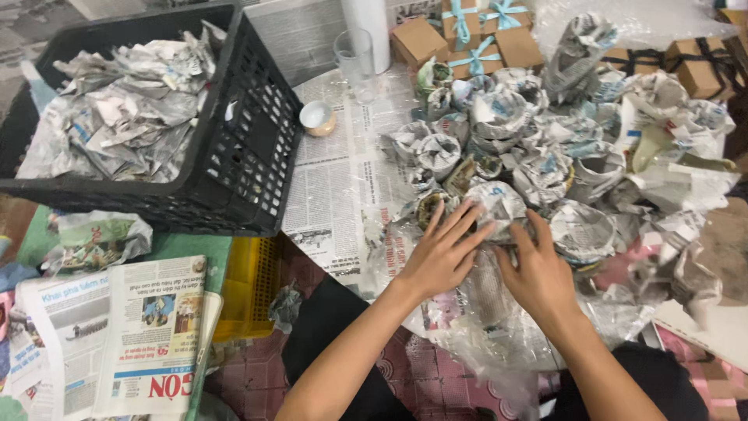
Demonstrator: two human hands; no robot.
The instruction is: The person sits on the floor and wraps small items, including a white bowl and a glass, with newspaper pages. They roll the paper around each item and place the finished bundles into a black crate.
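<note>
Left hand (440, 253) and right hand (538, 273) press together on a newspaper-wrapped cup (499, 206), each grip clamped, holding the wrapping shut.

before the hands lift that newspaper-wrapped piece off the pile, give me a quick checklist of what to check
1. Both hands on the piece: ok. The left hand and right hand press on the newspaper-wrapped bundle.
2. Firm hold: cannot tell. The fingers lie flat on the wrap rather than curled round it.
3. Neighbours apart: not ok. Other wrapped cups crowd against it.
4. Fragile items out of the way: ok. The drinking glass and small bowl stand apart, near the black crate.
5. Wrap closed: cannot tell, the hands cover it.
</note>
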